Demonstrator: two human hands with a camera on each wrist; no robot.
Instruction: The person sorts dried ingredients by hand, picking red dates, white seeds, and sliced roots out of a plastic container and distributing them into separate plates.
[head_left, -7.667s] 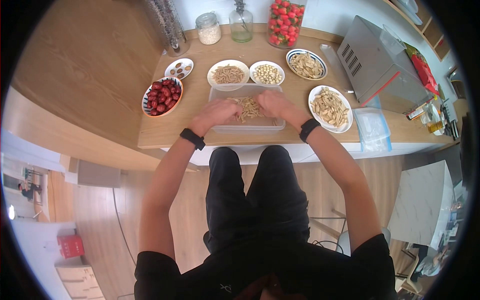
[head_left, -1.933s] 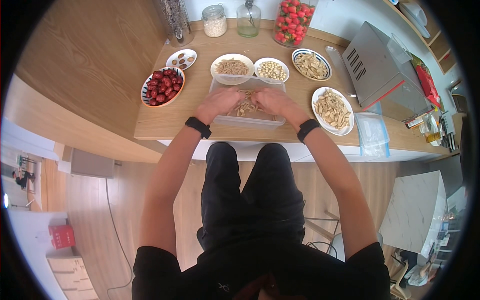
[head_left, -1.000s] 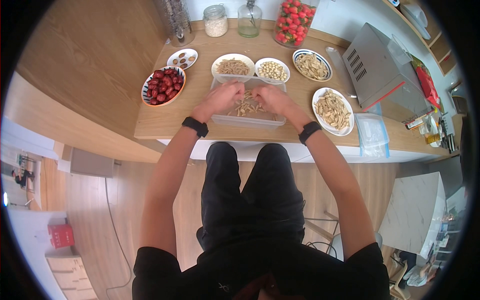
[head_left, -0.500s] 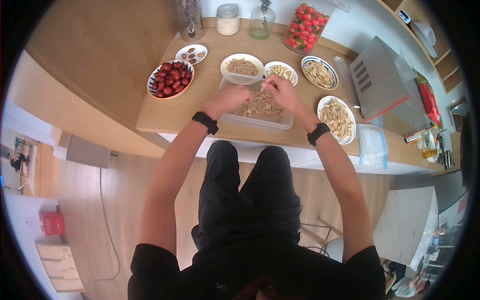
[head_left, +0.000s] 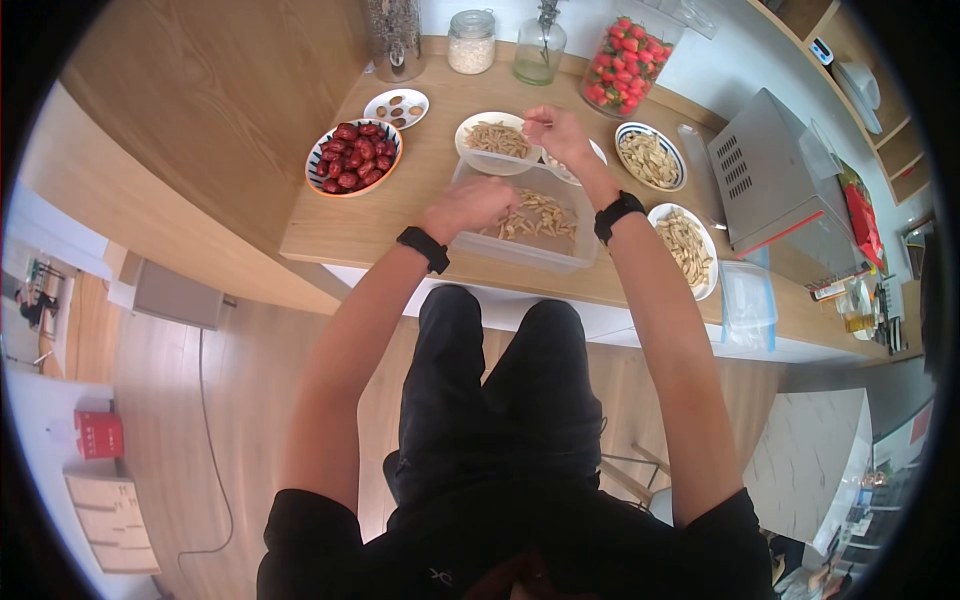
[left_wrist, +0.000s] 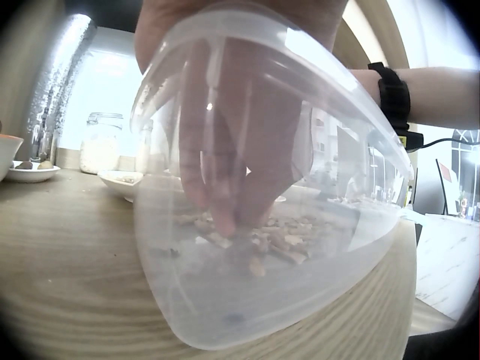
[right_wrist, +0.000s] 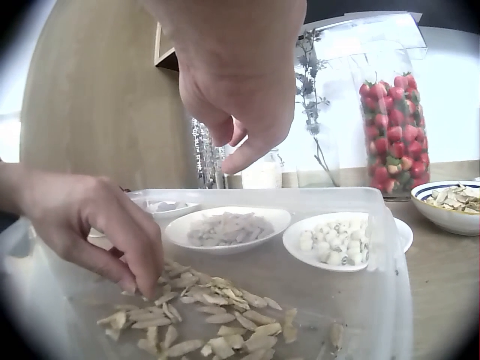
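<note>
A clear plastic box (head_left: 570, 260) on the counter holds scattered pale dried strips (right_wrist: 225, 315). My left hand (head_left: 478, 203) reaches into it; in the left wrist view its fingers (left_wrist: 225, 217) point down, fairly straight, touching strips. Raised above the box's far side, my right hand (head_left: 562, 138) has bent fingers beside the plate of brownish strips (head_left: 497, 140), partly over the small plate of white pieces (right_wrist: 334, 241). In the right wrist view the right hand (right_wrist: 244, 97) shows a gap between its fingers; whether a strip is between the fingertips cannot be told.
Red dates in a bowl (head_left: 352, 160) and a small white plate (head_left: 397, 108) stand at left. At right are a blue-rimmed bowl (head_left: 650, 157), a plate of slices (head_left: 686, 250), a plastic bag (head_left: 748, 305) and a grey appliance (head_left: 775, 180). Glass jars (head_left: 472, 42) and strawberries (head_left: 627, 68) stand behind.
My right hand has risen out of the box and moved away toward the plates behind it. My left hand stays low in the box. The head view has shifted, moving the counter items rightward.
</note>
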